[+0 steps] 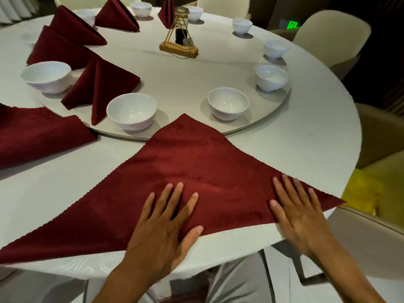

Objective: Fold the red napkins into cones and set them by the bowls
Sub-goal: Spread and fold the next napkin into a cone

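Both hands are flat on the cloth. The left hand (166,224) lies palm down with fingers straight and spread, pressing on the near edge of the red napkin (185,171), its thumb right at the fold line. The right hand (299,213) presses the same way, fingers straight and fanned, near the napkin's right corner; it is a little smeared, so the fingertips are soft at the edges. Neither hand has anything in its grip.

The napkin is a wide triangle on the white tablecloth (306,127), near edge along the table's rim, apex touching the edge of the round turntable (185,84). Its left corner runs to the frame's left edge; the right corner pokes just past the table rim.

Just beyond the apex sit two white bowls, the left bowl (131,111) and the right bowl (228,103). Beside the left bowl stands a folded napkin cone (98,84), with more cones (72,29) farther round the turntable, partly covering each other. A flat red napkin (37,132) at the left is cut off by the frame.

In the centre, a bottle in a wire stand (179,33); its label cannot be made out. Cream chairs (328,33) sit in dim background.
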Demonstrator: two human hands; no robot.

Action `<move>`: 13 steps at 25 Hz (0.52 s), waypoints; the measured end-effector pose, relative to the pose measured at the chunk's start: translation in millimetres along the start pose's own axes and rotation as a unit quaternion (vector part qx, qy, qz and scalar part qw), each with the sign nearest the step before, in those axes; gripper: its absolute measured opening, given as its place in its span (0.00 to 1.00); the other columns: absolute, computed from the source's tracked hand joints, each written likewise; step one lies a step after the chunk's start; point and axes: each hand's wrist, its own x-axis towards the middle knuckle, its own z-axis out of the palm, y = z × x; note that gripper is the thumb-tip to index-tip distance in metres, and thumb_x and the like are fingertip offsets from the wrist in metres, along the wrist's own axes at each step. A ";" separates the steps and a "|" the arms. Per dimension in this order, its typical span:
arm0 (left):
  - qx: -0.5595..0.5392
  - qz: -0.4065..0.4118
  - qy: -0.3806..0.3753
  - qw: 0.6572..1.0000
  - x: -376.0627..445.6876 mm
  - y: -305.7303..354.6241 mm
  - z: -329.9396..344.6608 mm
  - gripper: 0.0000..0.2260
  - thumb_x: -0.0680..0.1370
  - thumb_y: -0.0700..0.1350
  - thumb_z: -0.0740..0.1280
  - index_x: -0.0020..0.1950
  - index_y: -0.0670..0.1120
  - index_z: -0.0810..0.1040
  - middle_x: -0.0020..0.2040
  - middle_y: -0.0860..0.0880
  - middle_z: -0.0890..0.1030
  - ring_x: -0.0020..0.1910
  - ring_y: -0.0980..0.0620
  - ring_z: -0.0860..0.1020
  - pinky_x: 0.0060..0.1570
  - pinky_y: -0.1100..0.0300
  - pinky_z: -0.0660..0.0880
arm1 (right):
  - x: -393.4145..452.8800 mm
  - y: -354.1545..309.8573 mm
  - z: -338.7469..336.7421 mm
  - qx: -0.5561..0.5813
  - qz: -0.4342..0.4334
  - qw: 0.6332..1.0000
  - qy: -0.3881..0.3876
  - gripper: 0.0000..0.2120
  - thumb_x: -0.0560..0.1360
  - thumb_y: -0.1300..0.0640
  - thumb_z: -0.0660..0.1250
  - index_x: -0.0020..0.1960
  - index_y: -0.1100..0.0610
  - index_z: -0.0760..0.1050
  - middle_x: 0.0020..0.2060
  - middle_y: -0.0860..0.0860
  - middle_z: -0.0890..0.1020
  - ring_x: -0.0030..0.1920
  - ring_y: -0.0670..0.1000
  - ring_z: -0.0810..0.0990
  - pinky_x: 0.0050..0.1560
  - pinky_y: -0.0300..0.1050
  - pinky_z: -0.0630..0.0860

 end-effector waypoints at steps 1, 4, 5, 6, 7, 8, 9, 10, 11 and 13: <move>0.005 -0.002 -0.011 1.000 -0.3 1.7 -0.5 0.28 0.79 0.65 0.51 0.76 0.55 0.65 0.77 0.46 0.63 0.77 0.45 0.61 0.72 0.43 0.58 | 0.4 9.9 -4.2 0.000 0.039 0.999 0.010 0.33 0.76 0.39 0.29 0.79 0.50 0.36 0.79 0.50 0.41 0.78 0.50 0.36 0.77 0.53 0.39; 0.010 -0.007 -0.020 1.000 1.9 0.6 -2.1 0.29 0.79 0.66 0.48 0.77 0.55 0.64 0.78 0.47 0.62 0.77 0.46 0.60 0.72 0.44 0.56 | -16.3 -44.4 6.9 0.030 -0.046 0.998 0.023 0.32 0.81 0.39 0.34 0.80 0.53 0.45 0.79 0.51 0.49 0.79 0.50 0.43 0.76 0.52 0.44; 0.010 -0.008 -0.021 1.000 1.7 0.3 -2.7 0.29 0.80 0.66 0.47 0.77 0.56 0.64 0.78 0.48 0.62 0.77 0.47 0.59 0.73 0.44 0.56 | -25.5 -65.5 17.8 0.031 -0.104 0.994 0.030 0.30 0.82 0.40 0.35 0.80 0.52 0.47 0.79 0.49 0.49 0.79 0.50 0.46 0.76 0.51 0.44; 0.010 -0.009 -0.024 1.000 1.1 0.2 -3.0 0.29 0.79 0.66 0.47 0.77 0.56 0.63 0.78 0.48 0.62 0.77 0.47 0.59 0.73 0.44 0.56 | -32.2 -71.7 27.3 0.020 -0.143 0.989 0.042 0.29 0.82 0.40 0.35 0.80 0.50 0.46 0.79 0.47 0.47 0.79 0.49 0.45 0.75 0.51 0.43; 0.010 -0.009 -0.028 1.000 1.1 0.0 -3.1 0.29 0.79 0.66 0.47 0.77 0.56 0.63 0.78 0.48 0.62 0.77 0.47 0.59 0.73 0.44 0.55 | -31.4 -61.2 24.2 0.025 -0.144 0.988 0.047 0.28 0.81 0.40 0.32 0.79 0.47 0.41 0.78 0.45 0.42 0.78 0.47 0.41 0.76 0.50 0.38; 0.008 -0.008 -0.033 0.999 1.1 0.1 -3.6 0.29 0.79 0.66 0.48 0.77 0.56 0.63 0.78 0.48 0.62 0.77 0.47 0.59 0.73 0.44 0.55 | -25.5 -35.9 20.4 0.034 -0.094 0.994 0.039 0.28 0.80 0.40 0.29 0.78 0.46 0.36 0.78 0.44 0.38 0.77 0.46 0.36 0.76 0.49 0.34; 0.004 -0.008 -0.041 0.999 1.6 0.6 -4.5 0.29 0.79 0.66 0.48 0.77 0.56 0.63 0.78 0.48 0.62 0.77 0.47 0.58 0.73 0.44 0.55 | -21.3 -5.5 16.6 0.031 -0.039 0.998 0.031 0.29 0.78 0.40 0.28 0.77 0.47 0.33 0.78 0.45 0.37 0.77 0.46 0.33 0.76 0.49 0.33; 0.003 -0.008 -0.043 0.999 2.2 0.6 -4.6 0.29 0.79 0.66 0.48 0.78 0.56 0.62 0.78 0.48 0.61 0.78 0.47 0.58 0.73 0.44 0.55 | -18.3 21.3 7.9 0.031 0.024 0.999 0.027 0.30 0.78 0.40 0.27 0.78 0.48 0.34 0.78 0.48 0.38 0.77 0.47 0.33 0.76 0.50 0.35; 0.005 -0.007 -0.042 0.999 2.3 1.6 -4.2 0.29 0.80 0.66 0.47 0.78 0.56 0.61 0.79 0.48 0.61 0.78 0.48 0.57 0.73 0.44 0.54 | -18.0 34.6 -1.4 0.023 0.082 0.996 0.023 0.31 0.78 0.40 0.27 0.78 0.51 0.36 0.79 0.51 0.40 0.77 0.49 0.34 0.77 0.51 0.37; 0.004 -0.009 -0.046 0.999 2.9 4.9 -4.8 0.29 0.80 0.67 0.44 0.78 0.57 0.60 0.79 0.49 0.58 0.79 0.49 0.54 0.74 0.45 0.53 | -16.2 5.7 -2.0 0.024 0.070 0.996 0.057 0.33 0.79 0.40 0.28 0.79 0.56 0.42 0.79 0.54 0.47 0.78 0.51 0.40 0.78 0.52 0.41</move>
